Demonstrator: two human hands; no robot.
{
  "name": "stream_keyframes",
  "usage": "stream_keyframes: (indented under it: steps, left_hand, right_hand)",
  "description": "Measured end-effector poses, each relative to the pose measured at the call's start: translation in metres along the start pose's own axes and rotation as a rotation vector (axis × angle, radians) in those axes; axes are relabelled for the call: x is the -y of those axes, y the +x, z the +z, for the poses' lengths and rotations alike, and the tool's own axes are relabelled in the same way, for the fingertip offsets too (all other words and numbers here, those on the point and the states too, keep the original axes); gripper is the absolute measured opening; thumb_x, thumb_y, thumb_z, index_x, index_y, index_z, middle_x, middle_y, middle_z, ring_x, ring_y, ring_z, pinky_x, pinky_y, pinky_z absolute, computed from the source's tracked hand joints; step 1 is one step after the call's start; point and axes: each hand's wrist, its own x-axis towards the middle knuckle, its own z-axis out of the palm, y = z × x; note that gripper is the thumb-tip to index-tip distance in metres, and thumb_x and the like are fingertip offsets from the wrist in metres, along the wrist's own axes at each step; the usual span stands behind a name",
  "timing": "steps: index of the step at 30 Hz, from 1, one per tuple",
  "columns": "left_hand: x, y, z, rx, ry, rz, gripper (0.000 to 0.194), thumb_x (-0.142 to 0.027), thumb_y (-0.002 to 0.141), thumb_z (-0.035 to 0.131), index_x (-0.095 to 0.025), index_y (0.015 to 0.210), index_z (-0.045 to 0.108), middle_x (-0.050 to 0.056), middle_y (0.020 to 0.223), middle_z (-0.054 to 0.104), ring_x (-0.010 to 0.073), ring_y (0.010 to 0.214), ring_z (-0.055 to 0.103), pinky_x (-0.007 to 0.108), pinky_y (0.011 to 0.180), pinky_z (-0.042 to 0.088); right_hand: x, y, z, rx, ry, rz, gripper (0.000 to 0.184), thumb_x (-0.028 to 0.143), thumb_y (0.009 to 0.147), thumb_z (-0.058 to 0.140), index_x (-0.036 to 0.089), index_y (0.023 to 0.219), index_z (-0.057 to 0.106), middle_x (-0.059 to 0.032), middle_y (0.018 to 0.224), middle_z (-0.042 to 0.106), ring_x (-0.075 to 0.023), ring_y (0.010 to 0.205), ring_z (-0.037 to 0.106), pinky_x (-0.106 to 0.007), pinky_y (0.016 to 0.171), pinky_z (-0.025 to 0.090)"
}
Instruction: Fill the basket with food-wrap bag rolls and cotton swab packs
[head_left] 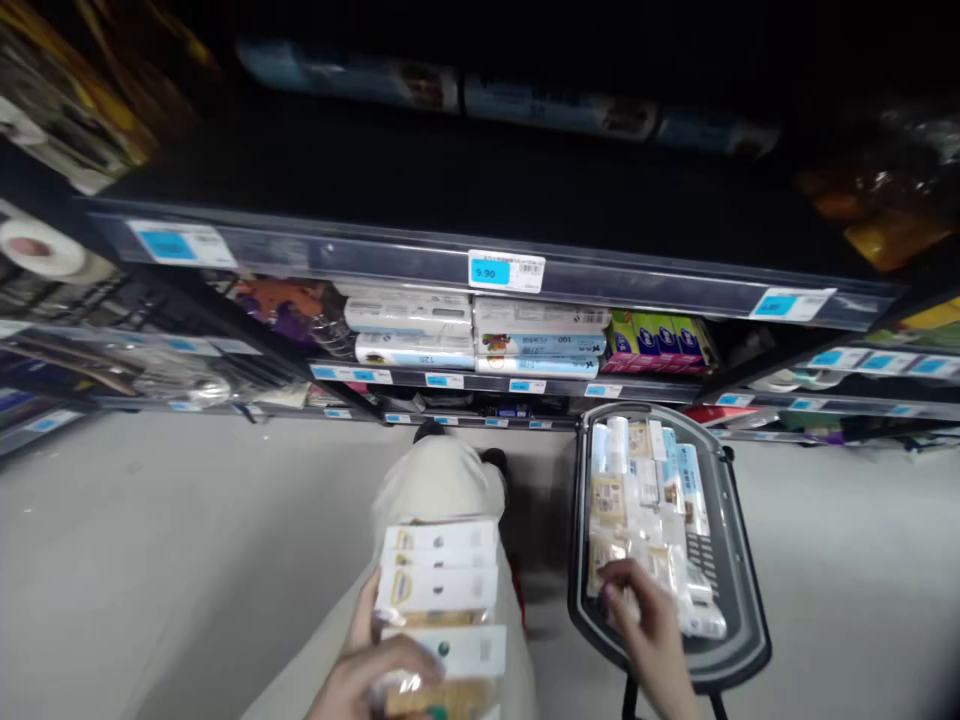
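My left hand (375, 672) is closed around a stack of several flat white and tan packets (441, 592), held against my body above my light trousers. My right hand (651, 625) reaches into a dark grey shopping basket (739, 600) on the floor to my right. Its fingers curl onto the clear-wrapped packets (645, 500) that fill the basket, and I cannot tell whether it grips one.
A dark store shelf (480, 270) with blue price tags runs across in front. White rolls and boxes (480, 335) and a green and purple pack (660, 340) sit on the lower shelf. Grey floor (172, 560) spreads to the left and right.
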Motion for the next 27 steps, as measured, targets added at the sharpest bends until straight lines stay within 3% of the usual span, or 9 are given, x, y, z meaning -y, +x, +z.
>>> stream_keyframes:
  steps: [2, 4, 8, 11, 15, 19, 21, 23, 27]
  left_hand:
    - [0.003, -0.001, -0.002, 0.003, 0.027, 0.056, 0.022, -0.039, 0.055, 0.076, -0.020, 0.065, 0.072, 0.010, 0.140, 0.044, 0.0350, 0.131, 0.036, 0.047, 0.104, 0.035]
    - [0.003, -0.003, -0.005, 0.009, 0.026, 0.084, 0.019, -0.032, 0.056, 0.076, -0.019, 0.069, 0.072, 0.010, 0.141, 0.040, 0.0342, 0.132, 0.034, 0.046, 0.106, 0.033]
    - [0.002, -0.006, -0.008, -0.007, -0.063, 0.148, 0.025, -0.033, 0.057, 0.078, -0.017, 0.076, 0.073, 0.010, 0.143, 0.034, 0.0314, 0.130, 0.036, 0.040, 0.108, 0.030]
    - [0.008, -0.005, -0.013, -0.010, -0.069, 0.176, 0.032, -0.034, 0.056, 0.080, -0.018, 0.083, 0.074, 0.009, 0.140, 0.039, 0.0306, 0.134, 0.028, 0.038, 0.111, 0.024]
    - [0.017, 0.003, -0.024, 0.126, -0.079, 0.196, 0.050, -0.033, 0.050, 0.083, -0.019, 0.097, 0.072, 0.011, 0.129, 0.053, 0.0316, 0.139, 0.016, 0.042, 0.113, 0.016]
    - [0.018, 0.012, -0.022, 0.143, -0.108, 0.211, 0.045, -0.027, 0.049, 0.083, -0.017, 0.091, 0.074, 0.010, 0.140, 0.042, 0.0334, 0.140, 0.013, 0.042, 0.113, 0.016]
    - [0.015, 0.014, -0.017, 0.111, -0.115, 0.232, 0.039, -0.023, 0.051, 0.080, -0.017, 0.089, 0.074, 0.008, 0.145, 0.035, 0.0332, 0.139, 0.015, 0.041, 0.113, 0.015]
    - [0.011, 0.013, -0.013, 0.089, -0.122, 0.251, 0.037, -0.019, 0.052, 0.078, -0.017, 0.089, 0.074, 0.007, 0.147, 0.031, 0.0330, 0.139, 0.017, 0.040, 0.114, 0.013]
    - [0.008, 0.009, -0.012, 0.075, -0.146, 0.290, 0.033, -0.022, 0.057, 0.074, -0.016, 0.089, 0.073, 0.007, 0.149, 0.029, 0.0323, 0.140, 0.014, 0.040, 0.115, 0.011]
  right_hand:
    - [0.038, -0.047, 0.033, 0.162, 0.136, -0.104, 0.028, 0.042, 0.077, 0.058, 0.021, 0.096, 0.054, -0.0005, 0.070, 0.058, -0.0169, 0.062, 0.055, -0.026, 0.058, 0.045]
    - [0.068, -0.076, 0.061, 0.221, 0.179, -0.096, 0.045, 0.039, 0.068, 0.068, 0.020, 0.105, 0.050, -0.0013, 0.076, 0.060, -0.0172, 0.064, 0.056, -0.026, 0.057, 0.045]
    - [0.094, -0.088, 0.092, 0.154, 0.129, 0.051, 0.039, 0.032, 0.067, 0.068, 0.019, 0.100, 0.051, -0.0052, 0.087, 0.065, -0.0207, 0.077, 0.060, -0.029, 0.067, 0.046]
    - [0.092, -0.083, 0.100, 0.165, 0.135, 0.094, 0.032, 0.035, 0.071, 0.064, 0.019, 0.097, 0.055, -0.0031, 0.084, 0.067, -0.0199, 0.075, 0.060, -0.028, 0.066, 0.045]
    - [0.087, -0.082, 0.091, 0.076, 0.178, 0.105, 0.034, 0.045, 0.070, 0.064, 0.017, 0.089, 0.059, -0.0017, 0.076, 0.067, -0.0189, 0.069, 0.060, -0.027, 0.062, 0.045]
    - [0.096, -0.094, 0.066, -0.213, 0.146, 0.120, 0.033, 0.049, 0.073, 0.060, 0.017, 0.079, 0.056, -0.0030, 0.068, 0.063, -0.0189, 0.063, 0.057, -0.027, 0.058, 0.045]
    - [0.107, -0.106, 0.061, -0.454, -0.012, 0.069, 0.029, 0.046, 0.079, 0.057, 0.017, 0.085, 0.056, -0.0066, 0.074, 0.064, -0.0205, 0.066, 0.058, -0.029, 0.060, 0.045]
    - [0.122, -0.119, 0.067, -0.568, -0.277, -0.073, 0.024, 0.037, 0.084, 0.053, 0.018, 0.096, 0.059, -0.0108, 0.084, 0.065, -0.0216, 0.069, 0.060, -0.031, 0.061, 0.046]
    - [0.151, -0.134, 0.102, -0.254, -0.676, -0.355, 0.042, 0.008, 0.085, 0.035, 0.017, 0.121, 0.056, -0.0166, 0.109, 0.063, -0.0252, 0.084, 0.064, -0.036, 0.068, 0.051]
